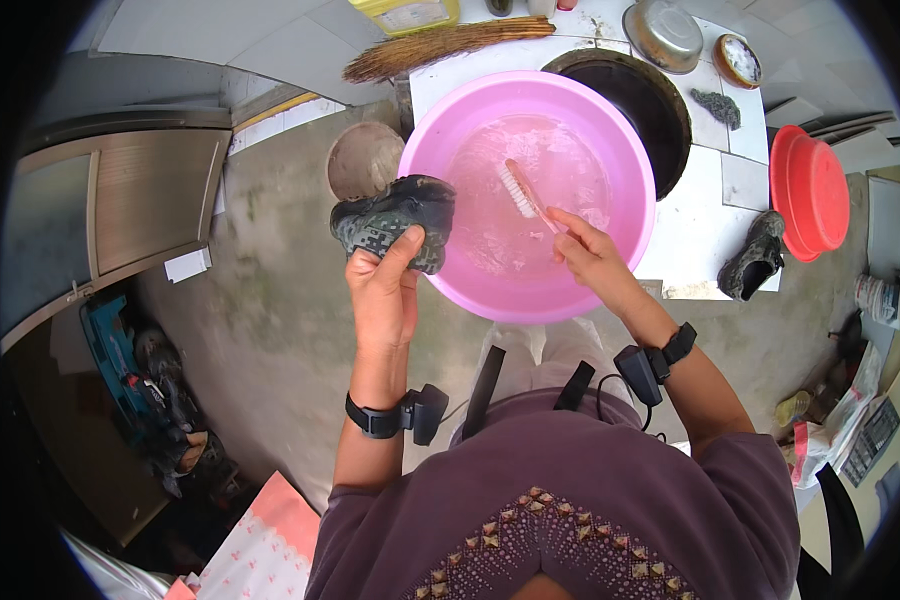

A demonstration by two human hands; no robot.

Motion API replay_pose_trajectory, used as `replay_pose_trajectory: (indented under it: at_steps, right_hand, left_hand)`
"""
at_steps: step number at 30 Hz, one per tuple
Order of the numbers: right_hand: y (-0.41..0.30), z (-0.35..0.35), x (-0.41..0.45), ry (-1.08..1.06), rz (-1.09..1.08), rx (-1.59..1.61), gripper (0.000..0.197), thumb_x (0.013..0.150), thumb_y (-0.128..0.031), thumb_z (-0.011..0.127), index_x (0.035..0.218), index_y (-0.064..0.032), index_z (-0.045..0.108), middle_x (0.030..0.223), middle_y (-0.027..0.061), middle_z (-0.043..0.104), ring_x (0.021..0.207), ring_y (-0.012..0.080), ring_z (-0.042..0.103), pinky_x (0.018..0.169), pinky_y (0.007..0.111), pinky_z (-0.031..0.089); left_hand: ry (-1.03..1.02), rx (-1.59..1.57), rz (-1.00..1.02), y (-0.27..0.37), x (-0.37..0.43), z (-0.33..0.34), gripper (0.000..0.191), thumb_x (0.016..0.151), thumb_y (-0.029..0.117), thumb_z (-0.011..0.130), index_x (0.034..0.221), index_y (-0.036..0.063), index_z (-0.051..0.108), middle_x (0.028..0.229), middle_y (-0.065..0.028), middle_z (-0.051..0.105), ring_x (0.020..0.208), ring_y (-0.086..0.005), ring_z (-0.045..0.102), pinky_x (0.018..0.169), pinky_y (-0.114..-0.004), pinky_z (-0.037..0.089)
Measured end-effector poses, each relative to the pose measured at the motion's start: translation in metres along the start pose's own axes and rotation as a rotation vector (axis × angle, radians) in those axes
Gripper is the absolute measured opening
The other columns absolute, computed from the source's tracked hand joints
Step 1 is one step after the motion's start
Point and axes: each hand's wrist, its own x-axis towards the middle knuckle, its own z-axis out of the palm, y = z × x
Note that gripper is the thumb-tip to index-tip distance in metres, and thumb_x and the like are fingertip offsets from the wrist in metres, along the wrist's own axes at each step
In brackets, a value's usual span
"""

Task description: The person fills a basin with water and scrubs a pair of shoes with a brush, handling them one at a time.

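My left hand (386, 289) grips a dark camouflage-patterned shoe (397, 225), thumb pressed on its side, at the left rim of a large pink plastic basin (450, 289). In my right hand (589, 255) is a scrubbing brush (523, 187) with white bristles, held by its handle over the basin. Shallow water (495, 240) with some foam lies in the basin's bottom. The brush and the shoe are apart. A second dark shoe (750, 255) rests at the right edge of the white tiled counter (697, 232).
A dark round wok opening (630, 97) is set in the counter behind the basin. Nearby are a metal bowl (664, 34), a small bowl with white contents (739, 60) and a scouring pad (716, 107). A straw broom (450, 46), a bucket (364, 159) and a red basin (810, 191) stand around.
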Motion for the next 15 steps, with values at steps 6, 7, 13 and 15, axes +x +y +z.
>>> replay_pose_trajectory:
  at_steps: [6,7,13,15]
  right_hand:
    - [-0.040,0.025,-0.036,-0.003,-0.459,-0.119,0.046,0.094,-0.015,0.063,0.139,-0.0100,0.053,0.089,0.0039,0.066,0.066,0.0113,0.053,0.065,0.025,0.047]
    - [-0.042,0.029,-0.037,0.032,-0.521,-0.190,0.046,0.093,-0.014,0.064,0.137,-0.0095,0.054,0.092,0.0059,0.068,0.065,0.0123,0.055,0.064,0.025,0.048]
    - [-0.090,0.036,-0.004,0.064,-0.692,-0.313,0.043,0.091,-0.005,0.063,0.133,-0.0069,0.058,0.085,0.0031,0.064,0.064,0.0079,0.052,0.059,0.023,0.044]
    - [-0.078,0.030,-0.008,0.065,-0.703,-0.332,0.043,0.091,-0.006,0.064,0.133,-0.0076,0.059,0.087,0.0050,0.066,0.063,0.0087,0.053,0.059,0.024,0.045]
  left_hand:
    - [-0.029,-0.031,-0.045,0.008,0.002,0.005,0.024,0.089,0.002,0.065,0.112,-0.0017,0.064,0.108,-0.0119,0.070,0.096,-0.0213,0.068,0.086,-0.036,0.054]
    - [-0.031,-0.029,-0.044,0.008,0.002,0.007,0.024,0.089,0.002,0.065,0.112,-0.0017,0.064,0.108,-0.0119,0.070,0.096,-0.0213,0.068,0.086,-0.036,0.054]
    - [-0.084,0.106,-0.111,0.000,-0.005,0.006,0.021,0.089,0.001,0.064,0.110,-0.0028,0.064,0.105,-0.0109,0.070,0.094,-0.0207,0.068,0.083,-0.034,0.054]
    - [-0.050,0.120,-0.038,0.002,-0.003,0.006,0.021,0.089,0.000,0.064,0.110,-0.0019,0.065,0.105,-0.0099,0.070,0.093,-0.0193,0.068,0.081,-0.033,0.053]
